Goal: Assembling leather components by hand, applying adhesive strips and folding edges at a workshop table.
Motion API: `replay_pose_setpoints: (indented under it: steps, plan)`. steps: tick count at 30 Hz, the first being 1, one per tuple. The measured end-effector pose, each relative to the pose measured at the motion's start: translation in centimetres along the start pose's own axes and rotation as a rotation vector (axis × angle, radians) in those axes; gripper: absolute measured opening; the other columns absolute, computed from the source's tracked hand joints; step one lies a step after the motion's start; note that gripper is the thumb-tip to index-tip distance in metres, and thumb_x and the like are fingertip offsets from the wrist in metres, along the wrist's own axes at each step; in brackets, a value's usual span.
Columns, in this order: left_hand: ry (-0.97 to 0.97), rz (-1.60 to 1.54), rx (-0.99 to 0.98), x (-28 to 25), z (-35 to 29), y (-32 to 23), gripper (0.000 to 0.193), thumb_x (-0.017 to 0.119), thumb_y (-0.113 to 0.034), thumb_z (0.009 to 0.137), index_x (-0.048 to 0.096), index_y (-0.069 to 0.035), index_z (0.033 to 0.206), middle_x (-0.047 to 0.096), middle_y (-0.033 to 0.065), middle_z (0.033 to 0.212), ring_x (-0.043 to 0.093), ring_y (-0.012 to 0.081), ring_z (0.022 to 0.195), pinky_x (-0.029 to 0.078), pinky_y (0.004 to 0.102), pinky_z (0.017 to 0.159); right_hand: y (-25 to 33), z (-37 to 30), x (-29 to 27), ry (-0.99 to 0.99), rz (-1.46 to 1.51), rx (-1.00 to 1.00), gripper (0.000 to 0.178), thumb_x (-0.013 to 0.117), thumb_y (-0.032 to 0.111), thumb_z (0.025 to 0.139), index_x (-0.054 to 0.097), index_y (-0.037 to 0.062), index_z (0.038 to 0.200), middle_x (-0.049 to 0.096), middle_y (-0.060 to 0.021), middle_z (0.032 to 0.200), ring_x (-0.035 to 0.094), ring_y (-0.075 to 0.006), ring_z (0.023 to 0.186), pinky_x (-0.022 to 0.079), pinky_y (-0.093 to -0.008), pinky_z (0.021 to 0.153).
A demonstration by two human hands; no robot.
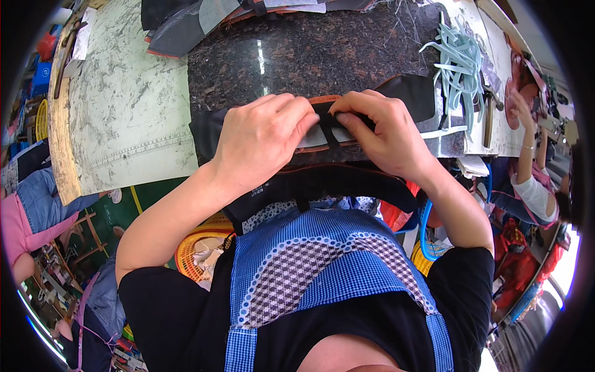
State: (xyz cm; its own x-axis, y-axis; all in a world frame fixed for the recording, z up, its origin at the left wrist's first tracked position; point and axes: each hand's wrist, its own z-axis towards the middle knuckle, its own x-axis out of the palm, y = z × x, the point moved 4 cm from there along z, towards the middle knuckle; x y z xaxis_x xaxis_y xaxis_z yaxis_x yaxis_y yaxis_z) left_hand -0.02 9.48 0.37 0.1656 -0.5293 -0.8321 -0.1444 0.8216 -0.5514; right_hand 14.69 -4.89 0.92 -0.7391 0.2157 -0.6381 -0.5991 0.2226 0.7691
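Note:
A black leather-like piece (416, 93) with orange edges and a grey underside lies across the front of the dark stone slab (297, 53). A narrow black strap (333, 141) crosses its middle. My left hand (257, 133) is closed, thumb and fingers pinching the piece just left of the strap. My right hand (389, 133) pinches it close by on the right, thumb bent in under the fingers. The fingertips partly hide the spot between them. A second black piece (353, 186) with an orange edge hangs at the slab's front edge, over my blue checked apron (291, 239).
More black and grey pieces (204, 25) are stacked at the far left of the slab. Pale blue strips (460, 62) lie tangled at the right. A marked white board (124, 99) adjoins on the left. Below stands an orange basket (189, 257). A co-worker's hand (524, 111) shows far right.

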Motion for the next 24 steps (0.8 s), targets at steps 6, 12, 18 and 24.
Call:
replay_pose_setpoints:
  steps: [6, 12, 18, 24]
  plan:
    - [0.082, -0.185, 0.208, 0.7, -1.7, -0.2, 0.035, 0.083, -0.015, 0.087, 0.078, -0.007, 0.121, 0.059, 0.0106, 0.121, 0.058, 0.0314, 0.113, 0.048, 0.0451, 0.101, -0.5, -0.6, -0.4, 0.073, 0.190, 0.060, 0.024, 0.070, 0.005, 0.094, 0.067, 0.0002, 0.117, 0.078, -0.0131, 0.094, 0.072, -0.0322, 0.092, 0.056, -0.0410, 0.085]
    - [0.042, -0.243, 0.122, 0.8, -1.2, -0.4, 0.020, 0.077, -0.014, 0.094, 0.079, -0.005, 0.112, 0.063, 0.0086, 0.112, 0.061, 0.0290, 0.108, 0.049, 0.0425, 0.098, -0.1, -0.8, -1.2, 0.169, 0.092, -0.176, 0.036, 0.065, -0.001, 0.084, 0.065, -0.0002, 0.120, 0.077, -0.0124, 0.104, 0.068, -0.0347, 0.107, 0.056, -0.0425, 0.096]
    - [0.003, -0.175, -0.019, 1.4, -0.5, -0.8, 0.015, 0.074, -0.016, 0.097, 0.077, -0.003, 0.104, 0.067, 0.0064, 0.108, 0.062, 0.0303, 0.108, 0.050, 0.0441, 0.096, 1.4, -1.9, -0.3, 0.114, -0.155, -0.391, 0.046, 0.065, -0.002, 0.074, 0.063, 0.0015, 0.120, 0.074, -0.0121, 0.108, 0.067, -0.0350, 0.110, 0.058, -0.0457, 0.094]
    - [0.034, -0.104, 0.246, 0.3, -2.7, -2.0, 0.026, 0.078, -0.016, 0.091, 0.077, -0.004, 0.114, 0.067, 0.0098, 0.117, 0.060, 0.0326, 0.118, 0.051, 0.0448, 0.101, 2.1, -1.9, 0.3, 0.101, -0.212, -0.359, 0.045, 0.075, 0.007, 0.077, 0.063, 0.0031, 0.120, 0.073, -0.0107, 0.109, 0.067, -0.0323, 0.111, 0.058, -0.0443, 0.093]
